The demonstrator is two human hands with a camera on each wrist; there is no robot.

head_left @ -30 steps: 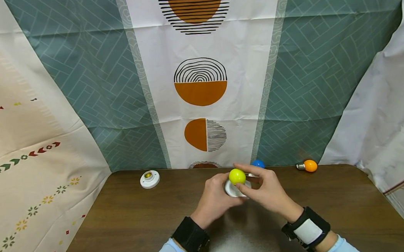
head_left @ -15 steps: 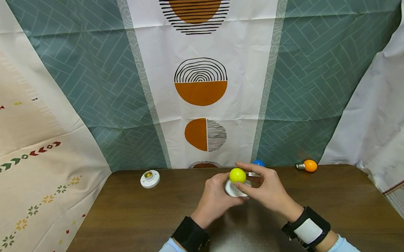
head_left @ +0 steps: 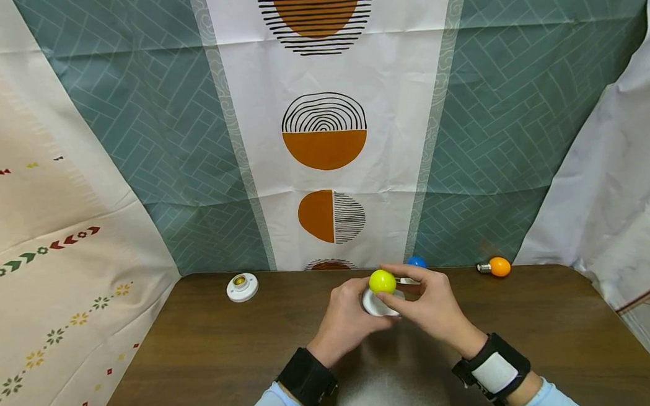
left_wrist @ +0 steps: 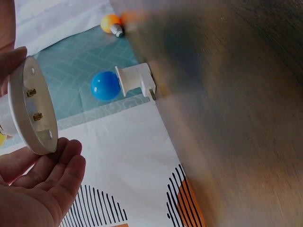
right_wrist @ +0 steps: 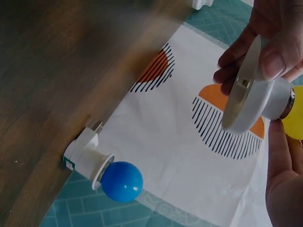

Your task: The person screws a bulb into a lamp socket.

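A white round lamp holder (head_left: pixel 377 305) is held up over the table by my left hand (head_left: pixel 345 316), which grips its rim. A yellow-green light bulb (head_left: pixel 382 282) sits at the holder's mouth, and my right hand (head_left: pixel 428 302) pinches it between thumb and fingers. Part of the bulb's metal screw base shows at the socket in the right wrist view. Seen from the left wrist, the holder's hollow underside (left_wrist: pixel 37 106) has two brass screws inside. My hands work close together near the table's far side.
A blue bulb (right_wrist: pixel 122 181) in a white plug-in socket (right_wrist: pixel 87 158) stands behind my right hand. To the right lies an orange bulb (head_left: pixel 499 267); another white lamp holder (head_left: pixel 242 288) rests at the back left. Patterned cloth (head_left: pixel 317 73) hangs behind the wooden table (head_left: pixel 201 372).
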